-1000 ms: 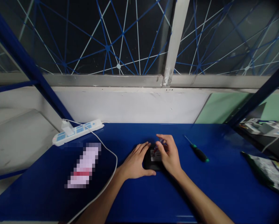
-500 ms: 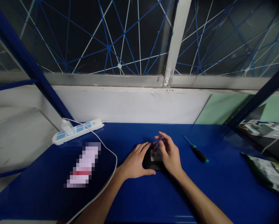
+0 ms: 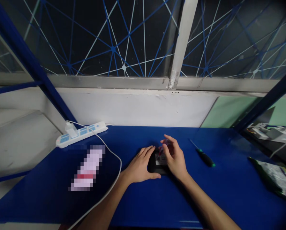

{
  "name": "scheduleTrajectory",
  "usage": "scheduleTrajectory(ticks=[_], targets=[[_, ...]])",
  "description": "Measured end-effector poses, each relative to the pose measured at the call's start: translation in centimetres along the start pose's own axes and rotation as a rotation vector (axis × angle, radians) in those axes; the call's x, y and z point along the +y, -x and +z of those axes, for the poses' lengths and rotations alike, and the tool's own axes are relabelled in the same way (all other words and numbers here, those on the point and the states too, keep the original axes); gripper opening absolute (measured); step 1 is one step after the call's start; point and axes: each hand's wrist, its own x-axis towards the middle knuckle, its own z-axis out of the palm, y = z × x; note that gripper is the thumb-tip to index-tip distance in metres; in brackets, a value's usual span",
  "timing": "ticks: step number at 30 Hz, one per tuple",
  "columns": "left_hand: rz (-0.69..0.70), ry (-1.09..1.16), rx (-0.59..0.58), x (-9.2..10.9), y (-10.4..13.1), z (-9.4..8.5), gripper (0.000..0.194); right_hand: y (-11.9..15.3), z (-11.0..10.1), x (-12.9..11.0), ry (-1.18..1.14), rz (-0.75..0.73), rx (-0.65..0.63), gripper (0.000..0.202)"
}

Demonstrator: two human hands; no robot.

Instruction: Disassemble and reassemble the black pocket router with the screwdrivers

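A flat black device [image 3: 154, 168] with a pale label [image 3: 160, 159] lies on the blue table in front of me. My left hand [image 3: 140, 165] grips its left side, with fingers along the far part and the thumb by the near edge. Between the thumb and fingers of my right hand [image 3: 176, 160] is a small screwdriver [image 3: 160, 151], reddish-purple and partly see-through. It stands tilted over the device, pointing down at the label area. Its tip is too small to make out, and my right hand hides the device's right end.
A larger screwdriver [image 3: 205, 157] with a black and green handle lies to the right. Further right is a shiny packet [image 3: 275, 177]. On the left are a power strip [image 3: 82, 134], a white cable [image 3: 114, 156] and a pixelated pinkish item [image 3: 89, 167].
The view has shifted slightly. My right fingers and the small screwdriver have turned a little, while my left hand stays put on the device.
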Motion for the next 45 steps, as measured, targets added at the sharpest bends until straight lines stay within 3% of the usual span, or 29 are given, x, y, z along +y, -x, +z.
scheduleTrajectory(ticks=[3,5,8,10,12,19,24,28,31,35,39,45], targets=[[0.005,0.006,0.007,-0.1,0.0,0.1,0.112,-0.3,-0.3,0.1,-0.089,0.068,0.009,0.044],[0.006,0.014,0.017,-0.2,0.0,0.1,0.112,-1.0,-0.9,0.3,-0.039,0.091,0.085,0.047],[0.004,0.023,0.028,-0.2,0.1,0.1,0.112,-2.2,-2.5,1.0,0.35,0.123,0.212,0.05],[0.003,0.025,0.025,-0.2,0.1,0.1,0.112,-2.8,-3.6,1.6,0.736,0.153,0.108,0.046],[0.0,0.029,0.023,-0.1,0.1,0.1,0.112,-2.9,-4.4,2.3,0.864,0.183,0.04,0.038],[-0.011,0.056,0.016,-0.1,0.0,0.0,0.109,-2.0,-4.3,3.8,1.134,0.281,-0.08,0.034],[-0.022,0.046,0.01,0.0,0.0,-0.2,0.109,-1.9,-4.7,2.2,1.205,0.252,0.001,0.049],[-0.021,0.047,0.0,0.0,0.1,-0.3,0.109,-0.9,-8.3,1.5,1.268,0.208,0.09,0.031],[-0.019,0.056,0.002,0.0,0.1,-0.4,0.108,0.9,-12.2,2.7,1.418,0.19,0.058,0.027],[-0.02,0.062,0.003,-0.1,0.0,-0.3,0.11,3.0,-16.0,5.6,1.31,0.192,0.02,0.042],[-0.032,0.068,-0.001,-0.1,0.0,-0.3,0.11,3.6,-17.1,7.1,1.105,0.19,0.084,0.042],[-0.045,0.061,-0.007,0.0,0.0,-0.6,0.112,2.4,-17.5,4.3,0.757,0.261,0.367,0.055]])
